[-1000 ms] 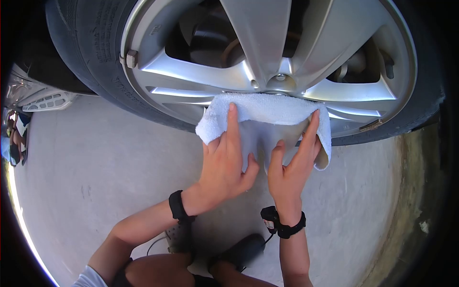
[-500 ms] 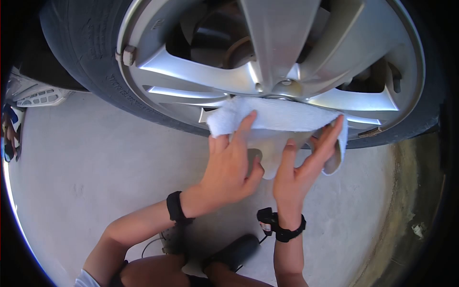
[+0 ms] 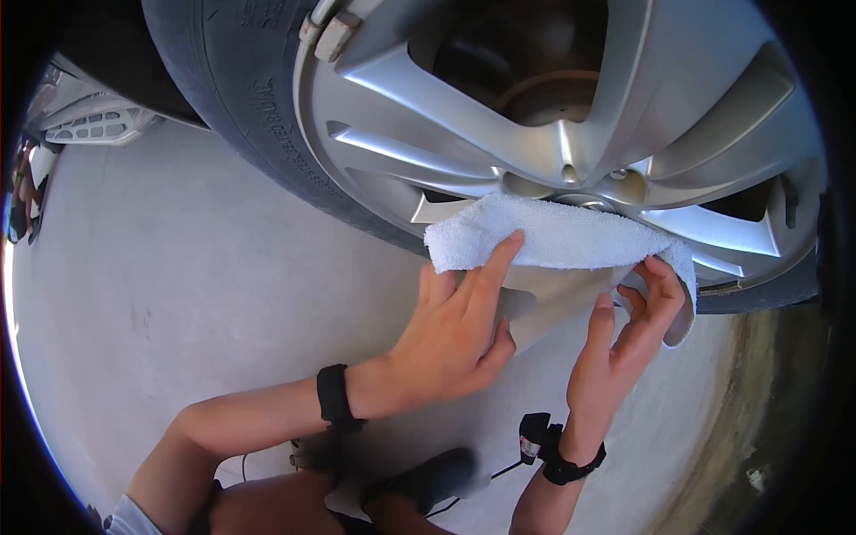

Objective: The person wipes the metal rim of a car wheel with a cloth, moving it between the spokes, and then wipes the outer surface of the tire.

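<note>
A pale blue-white cloth (image 3: 562, 234) hangs spread across the lower part of a silver alloy wheel (image 3: 499, 134), just below its hub. My left hand (image 3: 446, 339) grips the cloth's left part, index finger over its front and the other fingers partly hidden behind it. At the cloth's right end, my right hand (image 3: 624, 348) has its curled fingertips on the lower edge, with the thumb held apart from them. The cloth's right corner droops beyond those fingers. Black bands circle both wrists.
A black tyre (image 3: 259, 116) surrounds the wheel, and a small wheel weight (image 3: 337, 36) sits on the rim. Grey concrete floor (image 3: 196, 285) lies below. A dark shoe (image 3: 428, 481) and a thin cable are near the bottom. A white slatted plastic part (image 3: 102, 125) shows far left.
The view has shifted, so wheel, cloth and both hands appear farther right. My right fingers are more curled at the cloth's edge, and the cloth still hangs between both hands.
</note>
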Action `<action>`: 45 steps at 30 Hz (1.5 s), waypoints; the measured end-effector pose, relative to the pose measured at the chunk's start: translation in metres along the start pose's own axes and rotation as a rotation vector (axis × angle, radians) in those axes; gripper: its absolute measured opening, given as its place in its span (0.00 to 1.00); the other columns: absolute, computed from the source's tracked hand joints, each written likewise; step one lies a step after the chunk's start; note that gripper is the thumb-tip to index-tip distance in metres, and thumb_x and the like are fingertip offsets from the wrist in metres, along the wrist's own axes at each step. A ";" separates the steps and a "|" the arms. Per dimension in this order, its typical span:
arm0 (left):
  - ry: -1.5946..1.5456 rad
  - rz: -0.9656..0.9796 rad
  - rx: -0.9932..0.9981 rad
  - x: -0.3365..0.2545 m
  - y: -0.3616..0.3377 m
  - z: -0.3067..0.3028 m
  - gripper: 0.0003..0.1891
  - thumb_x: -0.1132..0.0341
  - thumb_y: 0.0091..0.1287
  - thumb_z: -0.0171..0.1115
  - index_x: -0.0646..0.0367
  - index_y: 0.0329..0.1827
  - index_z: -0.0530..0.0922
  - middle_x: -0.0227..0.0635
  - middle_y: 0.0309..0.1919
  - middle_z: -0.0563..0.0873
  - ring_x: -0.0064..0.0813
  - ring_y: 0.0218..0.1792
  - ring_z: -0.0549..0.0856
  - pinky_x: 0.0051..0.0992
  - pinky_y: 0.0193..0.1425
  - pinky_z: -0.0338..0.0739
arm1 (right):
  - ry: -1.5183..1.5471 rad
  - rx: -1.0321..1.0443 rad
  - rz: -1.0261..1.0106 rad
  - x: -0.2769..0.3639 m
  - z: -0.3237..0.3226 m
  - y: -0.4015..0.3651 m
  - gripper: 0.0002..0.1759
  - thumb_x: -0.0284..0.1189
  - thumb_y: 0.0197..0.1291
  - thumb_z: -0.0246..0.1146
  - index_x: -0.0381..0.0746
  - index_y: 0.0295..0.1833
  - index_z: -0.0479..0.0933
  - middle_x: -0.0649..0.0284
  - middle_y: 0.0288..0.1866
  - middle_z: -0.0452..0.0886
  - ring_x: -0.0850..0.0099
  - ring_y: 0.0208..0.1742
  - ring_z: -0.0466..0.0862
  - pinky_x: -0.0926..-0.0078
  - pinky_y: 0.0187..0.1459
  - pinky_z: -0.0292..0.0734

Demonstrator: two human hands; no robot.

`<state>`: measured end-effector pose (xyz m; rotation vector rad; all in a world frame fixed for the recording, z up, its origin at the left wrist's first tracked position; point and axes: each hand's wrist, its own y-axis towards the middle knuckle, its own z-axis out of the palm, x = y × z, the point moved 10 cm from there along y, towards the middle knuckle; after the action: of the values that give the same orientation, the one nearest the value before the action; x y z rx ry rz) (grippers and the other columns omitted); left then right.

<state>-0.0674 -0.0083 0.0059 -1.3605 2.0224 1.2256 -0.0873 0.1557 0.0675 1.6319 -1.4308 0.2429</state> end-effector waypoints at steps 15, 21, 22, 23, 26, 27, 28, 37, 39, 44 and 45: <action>-0.007 -0.151 0.121 0.027 -0.017 0.011 0.45 0.73 0.59 0.62 0.71 0.80 0.50 0.62 0.62 0.71 0.62 0.60 0.70 0.50 0.70 0.60 | -0.004 0.304 0.024 -0.036 0.076 -0.054 0.38 0.19 0.63 0.58 0.30 0.78 0.55 0.38 0.76 0.61 0.42 0.74 0.65 0.51 0.70 0.66; -0.110 -0.149 0.045 0.048 -0.004 0.006 0.42 0.74 0.58 0.60 0.67 0.79 0.56 0.62 0.62 0.71 0.59 0.64 0.67 0.48 0.71 0.62 | -0.047 0.355 0.010 -0.048 0.081 -0.060 0.39 0.18 0.63 0.56 0.31 0.80 0.54 0.39 0.80 0.56 0.41 0.78 0.61 0.51 0.72 0.64; -0.109 -0.134 0.037 0.046 -0.005 0.005 0.41 0.74 0.58 0.60 0.66 0.79 0.57 0.61 0.61 0.72 0.58 0.63 0.68 0.48 0.71 0.62 | -0.051 0.374 0.020 -0.050 0.081 -0.062 0.39 0.18 0.63 0.56 0.31 0.80 0.54 0.39 0.80 0.55 0.41 0.78 0.61 0.51 0.73 0.63; -0.107 -0.118 0.029 0.045 -0.006 0.003 0.41 0.75 0.58 0.60 0.64 0.78 0.59 0.59 0.61 0.73 0.58 0.62 0.69 0.47 0.70 0.63 | -0.027 0.377 0.018 -0.051 0.082 -0.063 0.39 0.19 0.63 0.57 0.30 0.79 0.54 0.36 0.80 0.54 0.38 0.77 0.61 0.48 0.72 0.63; -0.104 -0.034 0.065 0.033 -0.007 0.006 0.38 0.75 0.58 0.58 0.62 0.77 0.63 0.51 0.52 0.78 0.55 0.57 0.71 0.47 0.65 0.66 | 0.043 0.400 0.041 -0.057 0.083 -0.068 0.38 0.19 0.62 0.57 0.28 0.78 0.54 0.31 0.79 0.53 0.32 0.75 0.60 0.44 0.72 0.61; -0.103 0.000 0.086 0.027 -0.007 0.007 0.37 0.75 0.58 0.58 0.62 0.76 0.64 0.48 0.48 0.81 0.54 0.55 0.72 0.46 0.63 0.67 | 0.069 0.416 0.069 -0.059 0.083 -0.070 0.39 0.19 0.62 0.57 0.28 0.78 0.54 0.31 0.80 0.52 0.32 0.77 0.58 0.45 0.72 0.60; -0.099 -0.022 0.131 0.026 -0.004 0.008 0.37 0.76 0.58 0.58 0.61 0.76 0.64 0.48 0.50 0.80 0.54 0.55 0.73 0.46 0.64 0.67 | 0.097 0.432 0.099 -0.062 0.083 -0.072 0.39 0.19 0.62 0.57 0.28 0.79 0.54 0.31 0.80 0.51 0.32 0.79 0.56 0.45 0.73 0.60; -0.101 -0.023 0.144 0.020 0.001 0.016 0.36 0.77 0.56 0.59 0.62 0.73 0.67 0.50 0.56 0.79 0.54 0.54 0.76 0.43 0.60 0.72 | 0.059 0.404 0.056 -0.053 0.069 -0.058 0.36 0.18 0.61 0.56 0.28 0.76 0.59 0.32 0.80 0.50 0.31 0.78 0.56 0.47 0.73 0.61; -0.075 0.066 0.129 0.015 0.000 0.018 0.35 0.77 0.57 0.58 0.61 0.73 0.67 0.48 0.49 0.80 0.52 0.51 0.76 0.43 0.58 0.72 | 0.065 0.400 0.041 -0.055 0.067 -0.060 0.34 0.18 0.61 0.56 0.28 0.74 0.62 0.31 0.80 0.50 0.31 0.78 0.56 0.47 0.73 0.60; -0.074 0.059 0.157 0.019 -0.013 0.029 0.36 0.77 0.57 0.59 0.64 0.74 0.65 0.49 0.48 0.80 0.53 0.51 0.77 0.44 0.58 0.72 | -0.037 0.303 -0.048 -0.050 0.048 -0.060 0.30 0.19 0.61 0.57 0.29 0.70 0.66 0.30 0.78 0.54 0.29 0.76 0.58 0.47 0.73 0.60; -0.082 0.060 0.140 0.019 -0.012 0.029 0.36 0.77 0.57 0.59 0.65 0.74 0.65 0.51 0.51 0.80 0.54 0.52 0.77 0.44 0.59 0.72 | -0.047 0.275 -0.063 -0.051 0.044 -0.058 0.29 0.19 0.61 0.57 0.29 0.70 0.66 0.30 0.77 0.54 0.29 0.76 0.58 0.47 0.73 0.60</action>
<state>-0.0687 0.0043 -0.0284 -1.1737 2.0634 1.1220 -0.0706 0.1521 -0.0196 1.9125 -1.4264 0.3813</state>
